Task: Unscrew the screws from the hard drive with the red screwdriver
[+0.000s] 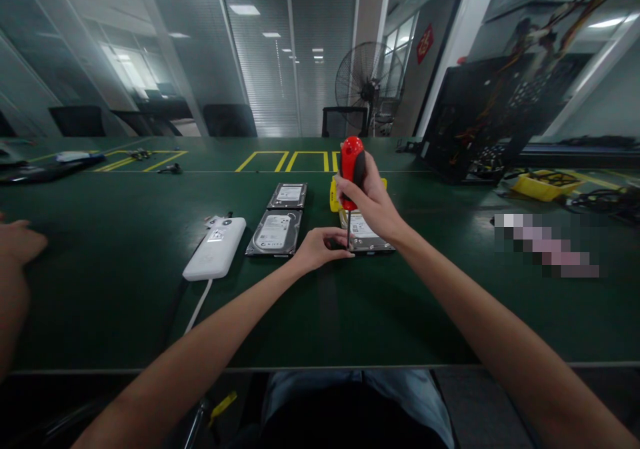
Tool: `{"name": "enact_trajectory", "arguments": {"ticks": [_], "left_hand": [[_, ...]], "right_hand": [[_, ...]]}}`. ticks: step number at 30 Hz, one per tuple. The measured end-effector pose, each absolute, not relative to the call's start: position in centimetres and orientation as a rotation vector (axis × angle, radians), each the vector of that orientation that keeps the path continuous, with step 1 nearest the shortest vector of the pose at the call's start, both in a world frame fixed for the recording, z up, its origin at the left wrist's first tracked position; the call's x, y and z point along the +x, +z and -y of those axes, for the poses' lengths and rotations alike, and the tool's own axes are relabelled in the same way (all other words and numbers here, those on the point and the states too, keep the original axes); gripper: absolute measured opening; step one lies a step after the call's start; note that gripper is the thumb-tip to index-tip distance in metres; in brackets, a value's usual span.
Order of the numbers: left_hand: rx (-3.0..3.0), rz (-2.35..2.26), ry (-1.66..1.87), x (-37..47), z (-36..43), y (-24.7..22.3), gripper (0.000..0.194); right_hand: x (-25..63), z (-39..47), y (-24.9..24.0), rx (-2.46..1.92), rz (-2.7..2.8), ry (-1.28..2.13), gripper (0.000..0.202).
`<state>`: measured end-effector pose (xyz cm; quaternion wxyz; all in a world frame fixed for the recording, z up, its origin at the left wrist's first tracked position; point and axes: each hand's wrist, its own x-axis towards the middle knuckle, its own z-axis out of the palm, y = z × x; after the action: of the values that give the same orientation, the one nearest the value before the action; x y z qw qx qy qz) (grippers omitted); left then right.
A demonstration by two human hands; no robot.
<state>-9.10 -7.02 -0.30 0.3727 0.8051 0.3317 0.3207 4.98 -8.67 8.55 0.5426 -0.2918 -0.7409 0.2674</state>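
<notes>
My right hand [367,189] is closed around the red and black handle of a screwdriver [353,159], held upright with its shaft pointing down. The tip reaches the left front corner of a hard drive [365,231] lying flat on the table. My left hand [323,247] is at that corner, its thumb and fingers curled close around the lower shaft; what they pinch is too small to make out. A yellow object [335,195] sits just behind the drive, partly hidden by my right hand. To the left lie two more hard drives, a nearer one [274,233] and a farther one [289,196].
A white power bank [216,249] with a cable lies left. Another person's hand [23,241] rests at the far left. An open computer case [480,115] with loose wires stands back right, near a yellow tray [543,185] and cables. A pixelated object [545,245] lies right.
</notes>
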Motion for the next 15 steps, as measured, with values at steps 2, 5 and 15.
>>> {"name": "enact_trajectory", "arguments": {"ticks": [2,5,15], "left_hand": [[2.065,-0.849,0.822,-9.09,6.98,-0.36,0.043],[2.054,-0.848,0.830,-9.07,6.92,-0.46,0.043],[2.028,-0.822,0.836,-9.12,6.90,-0.59,0.043]], "right_hand": [[4.90,8.45,8.44,-0.686,1.762,0.646,0.039],[4.71,8.02,8.31,-0.669,1.756,0.682,0.043],[4.29,7.95,8.78,-0.636,1.750,0.736,0.048]]}}
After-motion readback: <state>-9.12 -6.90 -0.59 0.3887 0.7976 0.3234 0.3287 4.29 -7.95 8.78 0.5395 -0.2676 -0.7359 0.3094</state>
